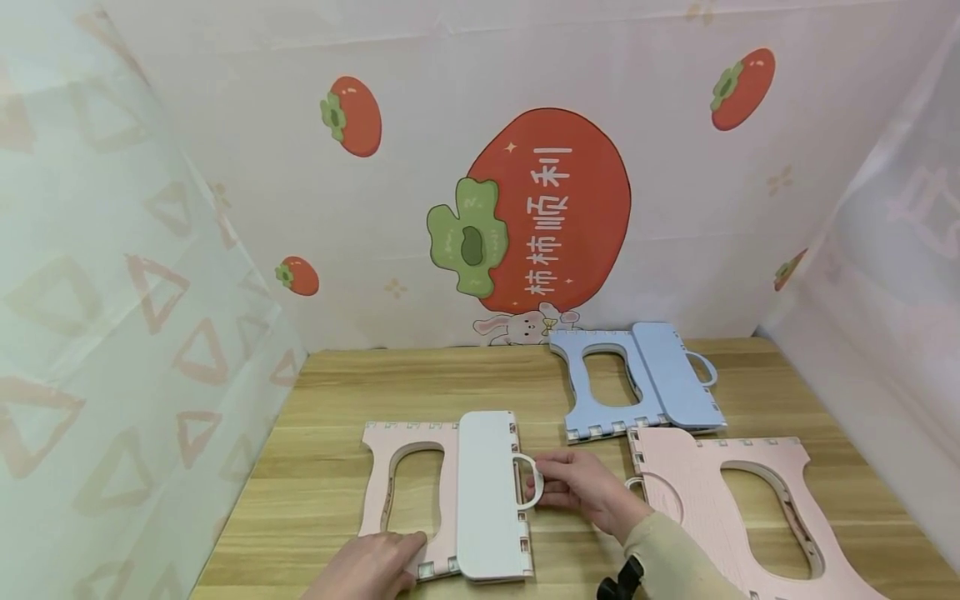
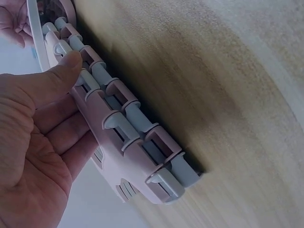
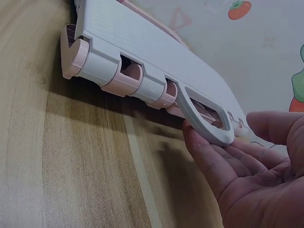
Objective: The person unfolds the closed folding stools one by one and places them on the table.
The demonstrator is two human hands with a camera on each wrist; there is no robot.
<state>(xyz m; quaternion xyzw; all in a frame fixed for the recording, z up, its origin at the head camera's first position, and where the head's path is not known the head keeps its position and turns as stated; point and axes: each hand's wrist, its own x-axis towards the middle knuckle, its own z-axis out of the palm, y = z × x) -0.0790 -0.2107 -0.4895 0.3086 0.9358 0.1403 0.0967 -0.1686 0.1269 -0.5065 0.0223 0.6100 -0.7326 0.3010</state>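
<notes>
A pink-and-white folding stool lies folded flat on the wooden table, its white panel facing up. My left hand grips its near hinged edge; in the left wrist view the thumb lies on the hinges and the other fingers reach behind the edge. At the stool's right side, my right hand touches the white carrying handle. Its fingers extend beneath the loop, while the thumb stands apart from the handle in the right wrist view.
A blue folded stool lies at the back right. Nearer, beside my right forearm, lies a larger pink folded stool. Behind the wooden table hangs a sheet printed with persimmons; more sheeting borders both sides.
</notes>
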